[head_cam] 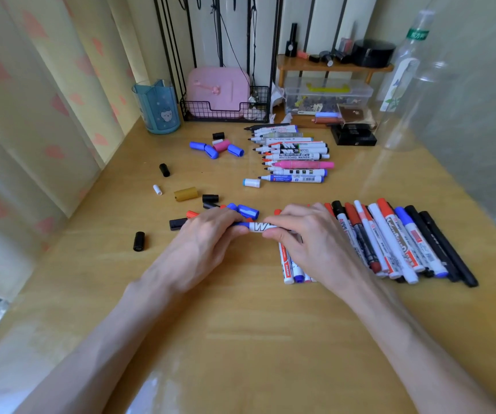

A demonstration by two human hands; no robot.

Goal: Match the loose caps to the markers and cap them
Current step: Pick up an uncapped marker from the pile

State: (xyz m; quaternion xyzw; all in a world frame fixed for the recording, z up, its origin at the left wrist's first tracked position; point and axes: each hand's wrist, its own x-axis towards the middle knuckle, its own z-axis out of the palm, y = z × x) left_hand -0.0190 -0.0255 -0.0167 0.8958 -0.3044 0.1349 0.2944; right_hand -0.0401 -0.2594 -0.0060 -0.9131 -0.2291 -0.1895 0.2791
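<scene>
Since the table is crowded, the pressing is best done where the hands are, near its middle. Capped markers lie in a row toward the right edge, and uncapped markers wait in a stack nearer the back edge. The right hand is curled round the barrel of a white marker, held level just above the table. The left hand pinches a blue cap at the marker's tip end. Whether that cap is fully seated I cannot tell, because fingers hide the joint. I would keep cap and barrel in one straight line and push squarely until it stops, without twisting. Loose caps lie just behind the hands, with others scattered toward the left edge, so each colour needs checking before the next pick.
</scene>
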